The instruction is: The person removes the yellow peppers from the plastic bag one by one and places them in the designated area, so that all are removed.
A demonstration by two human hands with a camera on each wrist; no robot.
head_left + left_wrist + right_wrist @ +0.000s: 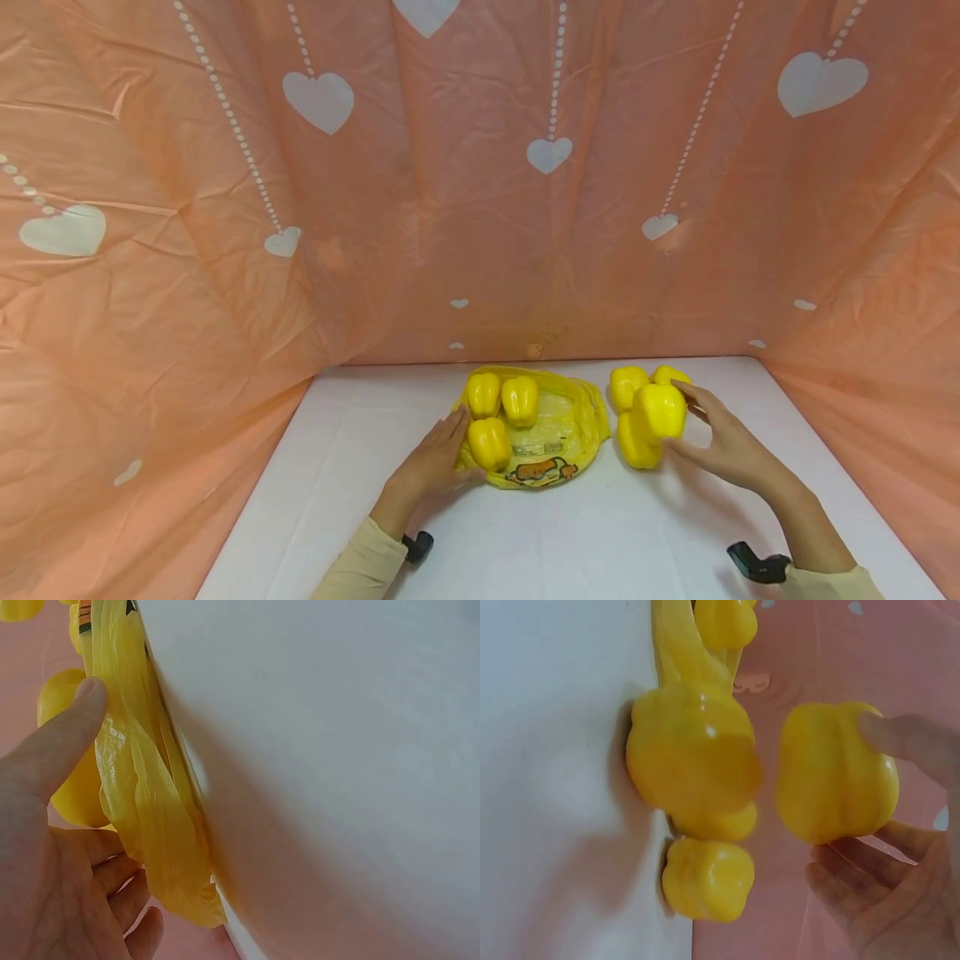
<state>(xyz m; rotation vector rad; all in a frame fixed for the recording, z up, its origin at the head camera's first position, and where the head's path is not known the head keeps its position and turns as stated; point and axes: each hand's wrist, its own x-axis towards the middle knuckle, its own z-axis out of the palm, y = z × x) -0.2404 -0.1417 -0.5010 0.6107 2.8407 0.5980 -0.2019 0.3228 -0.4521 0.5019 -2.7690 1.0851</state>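
Note:
My right hand (726, 440) holds a yellow bell pepper (663, 408) between thumb and fingers, raised above the table. Beneath and behind it stand three more yellow bell peppers (627, 387); the right wrist view shows them below the lifted pepper (836, 772). A yellow plastic bag (558, 412) with a printed picture lies spread in the middle, its rim bunched up around it. Three yellow peppers (490, 445) sit on its left part. At the bag's left edge is my left hand (433, 460), its fingers extended beside the peppers and its thumb (71, 731) against the bag's side.
The white table (555, 542) runs back to a pinkish-orange curtain (480, 208) with white hearts, which also closes off both sides. A dark strap-on device (757, 563) sits at each wrist.

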